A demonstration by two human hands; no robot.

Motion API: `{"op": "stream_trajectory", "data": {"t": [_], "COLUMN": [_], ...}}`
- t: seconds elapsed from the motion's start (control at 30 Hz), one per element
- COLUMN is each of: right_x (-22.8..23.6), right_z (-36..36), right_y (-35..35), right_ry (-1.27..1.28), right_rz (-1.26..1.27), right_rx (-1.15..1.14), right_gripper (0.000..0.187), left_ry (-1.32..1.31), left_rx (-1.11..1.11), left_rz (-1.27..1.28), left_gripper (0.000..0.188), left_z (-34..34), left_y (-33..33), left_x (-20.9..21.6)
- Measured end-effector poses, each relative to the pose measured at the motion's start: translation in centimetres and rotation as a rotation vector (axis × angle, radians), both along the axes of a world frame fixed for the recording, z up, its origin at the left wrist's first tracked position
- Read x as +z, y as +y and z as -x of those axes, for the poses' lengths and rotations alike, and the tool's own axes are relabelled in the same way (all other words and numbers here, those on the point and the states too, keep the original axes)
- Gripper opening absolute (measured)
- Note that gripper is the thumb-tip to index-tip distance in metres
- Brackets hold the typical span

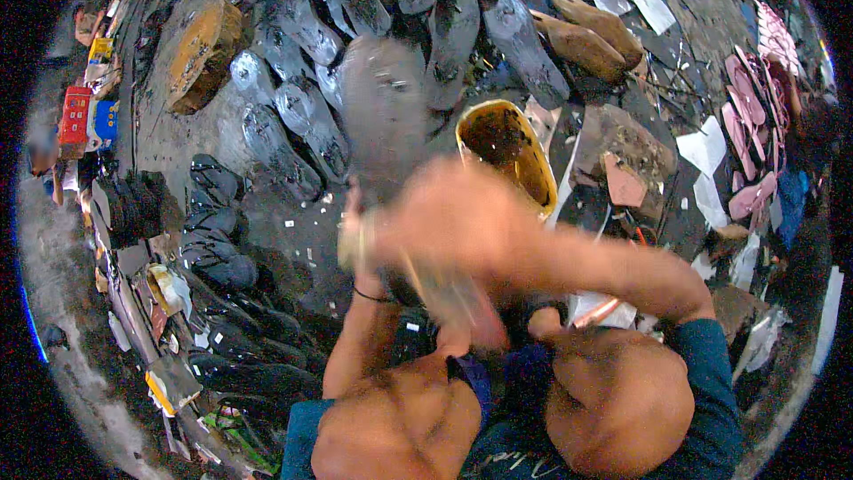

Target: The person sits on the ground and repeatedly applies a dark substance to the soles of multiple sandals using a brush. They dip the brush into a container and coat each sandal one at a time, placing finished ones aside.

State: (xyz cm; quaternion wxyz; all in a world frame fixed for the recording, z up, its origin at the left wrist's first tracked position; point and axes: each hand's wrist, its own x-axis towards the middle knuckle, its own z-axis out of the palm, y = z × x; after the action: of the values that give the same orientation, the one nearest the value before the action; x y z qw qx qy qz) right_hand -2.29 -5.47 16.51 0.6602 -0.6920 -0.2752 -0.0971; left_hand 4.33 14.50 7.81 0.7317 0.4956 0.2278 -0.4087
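Note:
A grey, shoe-sole-shaped piece [384,107], smeared by motion, stands out ahead of my hands. My left hand [355,236] is at its near end, with fingers along its edge; most of this hand is hidden behind the right. Across it lies my right hand [462,213], blurred and closed like a fist. A blurred stick-like thing [449,293] slants down below the fist; its kind is unclear. Just beyond the right hand stands a yellow tub [464,138] with dark brown residue inside.
Several grey shoe soles [302,116] lie on the ground ahead. Wooden shoe lasts [586,40] lie to their right, and a round wooden block [204,53] to the left. Black footwear pieces [218,222] sit at left. Pink sole-shaped pieces [742,124] and scraps lie far right.

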Motion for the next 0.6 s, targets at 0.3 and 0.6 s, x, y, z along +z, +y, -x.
{"op": "stream_trajectory", "data": {"t": [0.3,0.6], "right_x": [2.1,-0.3], "right_z": [3.9,5.7], "right_y": [-0.2,1.5], "right_ry": [-0.286,-0.249], "right_rz": [0.487,0.302], "right_rx": [-0.352,-0.275], "right_gripper": [0.038,0.039], "left_ry": [0.110,0.096], "left_rx": [-0.068,0.126], "left_rz": [0.448,0.707], "left_gripper": [0.050,0.058], "left_z": [-1.8,-0.5], "left_y": [-5.0,-3.8], "left_x": [2.4,3.4]}}
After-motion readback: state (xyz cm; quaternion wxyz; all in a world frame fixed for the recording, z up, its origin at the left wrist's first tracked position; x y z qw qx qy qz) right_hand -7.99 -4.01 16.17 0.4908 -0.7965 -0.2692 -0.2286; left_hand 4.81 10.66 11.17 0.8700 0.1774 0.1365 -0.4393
